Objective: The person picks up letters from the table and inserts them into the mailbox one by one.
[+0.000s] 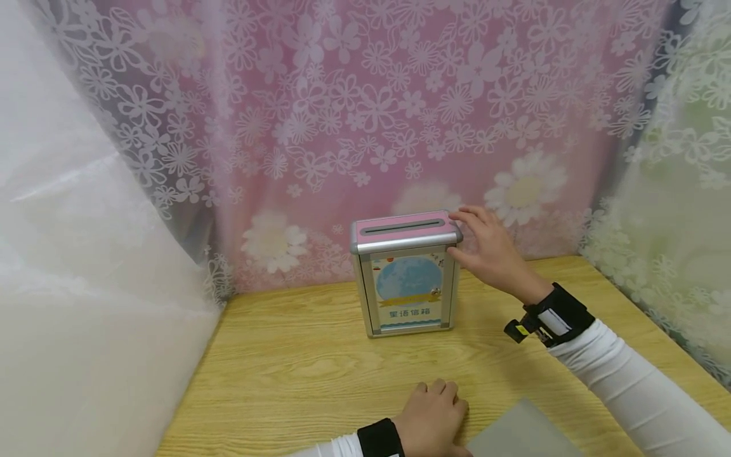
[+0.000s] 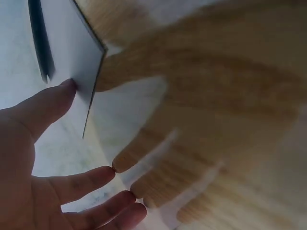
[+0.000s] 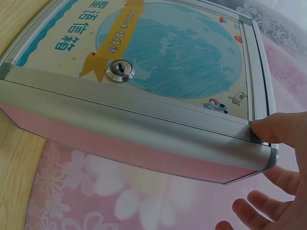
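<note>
A letter box (image 1: 408,289) with a silver frame and a slotted pink top stands upright on the table. In the right wrist view the letter box (image 3: 168,57) shows a globe picture and a small round key lock (image 3: 120,70). My right hand (image 1: 493,247) holds its upper right corner, thumb on the front frame and forefinger at the back edge. Nearer the front, my left hand (image 1: 431,416) rests on the tabletop, fingertips down. Its thumb touches a thin, flat grey piece (image 2: 72,52) whose kind I cannot tell; in the head view this grey piece (image 1: 525,435) is cut off by the lower edge.
The yellow wood-grain table (image 1: 297,362) has a pink flowered curtain (image 1: 342,127) close behind the letter box. A white sheet (image 1: 85,254) hangs on the left, and a green flowered curtain (image 1: 679,241) on the right.
</note>
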